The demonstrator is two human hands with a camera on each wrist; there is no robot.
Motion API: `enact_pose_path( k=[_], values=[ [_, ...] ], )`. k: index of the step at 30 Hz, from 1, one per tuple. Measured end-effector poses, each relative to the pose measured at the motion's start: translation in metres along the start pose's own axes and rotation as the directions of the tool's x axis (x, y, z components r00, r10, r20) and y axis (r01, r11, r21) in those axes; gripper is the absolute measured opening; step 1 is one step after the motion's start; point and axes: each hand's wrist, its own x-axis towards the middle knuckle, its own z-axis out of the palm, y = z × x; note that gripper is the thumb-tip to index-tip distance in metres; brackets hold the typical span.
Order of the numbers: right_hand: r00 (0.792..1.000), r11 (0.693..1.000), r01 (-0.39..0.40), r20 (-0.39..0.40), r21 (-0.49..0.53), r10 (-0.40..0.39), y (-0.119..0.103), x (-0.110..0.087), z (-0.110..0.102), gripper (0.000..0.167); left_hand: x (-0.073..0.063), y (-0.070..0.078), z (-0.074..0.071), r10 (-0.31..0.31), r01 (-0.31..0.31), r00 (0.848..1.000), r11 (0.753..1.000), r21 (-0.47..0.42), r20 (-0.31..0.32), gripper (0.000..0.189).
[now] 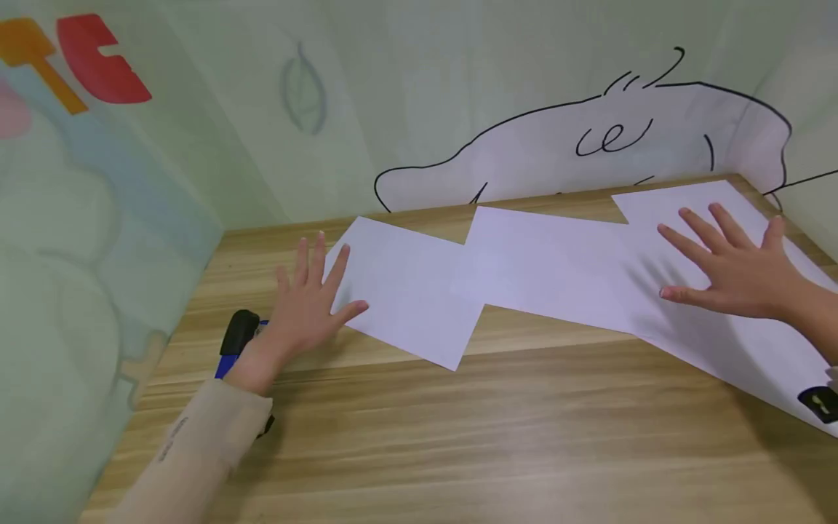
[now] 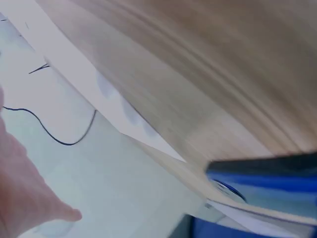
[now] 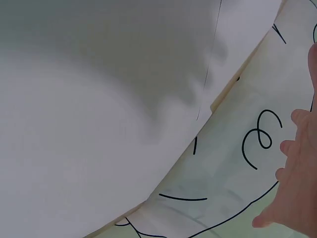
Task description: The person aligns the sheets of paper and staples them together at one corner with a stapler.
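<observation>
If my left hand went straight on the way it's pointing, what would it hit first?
Probably the wall behind the table: your left hand points towards it. Its height above the table is hard to judge, so it might brush the white paper first.

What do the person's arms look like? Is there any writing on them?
The left sleeve is long and pale beige, with small dark lettering I can't read. The left grip is a bare hand, no glove. The right grip is bare too; just a sliver of pale right sleeve shows. I can't tell whether the black thing nearby is worn.
</observation>
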Motion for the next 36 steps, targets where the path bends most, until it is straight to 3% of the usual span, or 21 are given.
enact_pose_path(
  k=[5,8,11,15,21,23,26,28,30,32,36],
  values=[
    [0.999,0.995,-0.023,-0.022,0.096,0.025,0.007,0.011,0.001,0.078,0.012,0.009,-0.002,0.036,-0.035,0.999,0.996,-0.077,0.017,0.080],
    [0.999,0.989,-0.034,-0.033,0.145,0.040,0.013,0.020,0.001,0.072,0.021,0.016,-0.003,0.064,-0.059,0.998,0.976,-0.209,0.017,0.076],
    [0.996,0.977,-0.080,-0.014,0.196,0.084,0.021,0.029,0.001,0.071,0.031,0.023,-0.004,0.058,-0.044,0.998,0.929,-0.367,0.029,0.071],
    [0.989,0.955,-0.147,0.034,0.257,0.143,0.029,0.040,0.004,0.069,0.044,0.032,-0.004,-0.004,0.039,0.998,0.852,-0.522,0.067,0.066],
    [0.988,0.936,-0.141,0.107,0.323,0.111,0.038,0.047,0.015,0.066,0.062,0.044,0.004,-0.059,0.114,0.993,0.758,-0.643,0.106,0.061],
    [0.984,0.925,-0.167,0.117,0.341,0.135,0.039,0.050,0.018,0.064,0.066,0.048,0.007,-0.083,0.147,0.988,0.729,-0.669,0.127,0.059],
    [0.965,0.865,-0.258,0.166,0.431,0.205,0.039,0.056,0.022,0.064,0.073,0.057,0.011,-0.112,0.199,0.979,0.679,-0.706,0.168,0.058],
    [0.942,0.799,-0.335,0.207,0.500,0.265,0.038,0.058,0.023,0.067,0.078,0.062,0.015,-0.124,0.222,0.975,0.654,-0.724,0.186,0.058],
    [0.914,0.721,-0.407,0.256,0.561,0.316,0.037,0.061,0.023,0.069,0.083,0.068,0.018,-0.134,0.232,0.972,0.647,-0.726,0.191,0.058],
    [0.881,0.660,-0.471,0.286,0.585,0.376,0.034,0.064,0.024,0.071,0.088,0.075,0.021,-0.153,0.242,0.970,0.663,-0.708,0.189,0.056],
    [0.812,0.585,-0.576,0.315,0.571,0.492,0.026,0.072,0.026,0.072,0.096,0.091,0.026,-0.210,0.276,0.961,0.739,-0.615,0.180,0.054]
  ],
)
